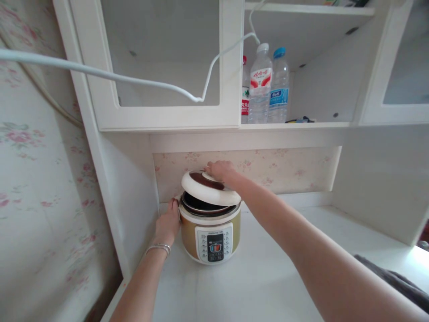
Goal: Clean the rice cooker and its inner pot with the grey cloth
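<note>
A gold and white electric pressure cooker (188, 235) stands on the white counter, its control panel facing me. My right hand (219, 170) grips the handle on top of its white and brown lid (197, 187). The lid is tilted, raised at the left and low at the right, so the dark inner pot (204, 205) shows beneath it. At the cooker's left side, my left hand (170, 221) is closed around the side handle, which the fingers mostly hide. A silver bracelet circles that wrist.
White cabinets (167, 118) hang above, with several plastic bottles (261, 96) in an open compartment. A white cable (150, 83) crosses in front of them. Dark cloth (392, 277) lies on the counter (268, 281) at right. Side panels flank the counter.
</note>
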`<state>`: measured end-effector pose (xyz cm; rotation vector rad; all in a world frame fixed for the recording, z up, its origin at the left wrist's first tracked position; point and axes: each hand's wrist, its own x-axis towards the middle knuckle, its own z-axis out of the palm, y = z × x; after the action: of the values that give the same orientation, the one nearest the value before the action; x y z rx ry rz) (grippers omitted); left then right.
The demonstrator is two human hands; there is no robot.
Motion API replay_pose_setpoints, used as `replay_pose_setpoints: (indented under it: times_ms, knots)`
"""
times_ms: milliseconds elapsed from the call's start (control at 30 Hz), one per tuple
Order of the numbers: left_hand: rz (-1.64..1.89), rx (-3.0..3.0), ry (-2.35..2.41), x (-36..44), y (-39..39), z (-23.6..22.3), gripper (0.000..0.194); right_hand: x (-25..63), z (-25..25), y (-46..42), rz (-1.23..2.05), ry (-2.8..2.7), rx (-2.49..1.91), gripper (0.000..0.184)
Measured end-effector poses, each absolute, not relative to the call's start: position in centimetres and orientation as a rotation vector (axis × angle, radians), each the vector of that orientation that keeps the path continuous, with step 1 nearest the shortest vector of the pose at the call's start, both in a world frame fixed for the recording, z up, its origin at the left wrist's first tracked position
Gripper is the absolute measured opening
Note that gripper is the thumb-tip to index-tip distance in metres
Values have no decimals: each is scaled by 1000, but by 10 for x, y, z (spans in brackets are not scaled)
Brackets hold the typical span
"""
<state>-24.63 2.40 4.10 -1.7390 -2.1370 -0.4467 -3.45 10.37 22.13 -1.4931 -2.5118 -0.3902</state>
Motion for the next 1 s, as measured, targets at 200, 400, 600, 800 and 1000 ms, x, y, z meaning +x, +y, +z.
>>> replay_pose_setpoints:
  times_ms: [200, 400, 600, 800, 1000]
  knots:
    - [-459, -1757, -2136, -245, 22, 43, 40, 19, 236, 117, -299, -2267, -1648, 57]
    - [-482, -1759, -2142, -242, 19, 46, 40, 100, 219, 117, 116, -1947, -1771, 58]
    - [-469, -1732, -2129, -239, 19, 46, 38, 183, 142, 95, 624, -1465, -1681, 40]
    - [-456, -1742, -2110, -237, 19, 45, 38, 220, 35, 61, 961, -958, -1493, 28]
    - [-422, -1733, -2183, -230, 14, 52, 39, 220, -39, 52, 1089, -675, -1308, 29]
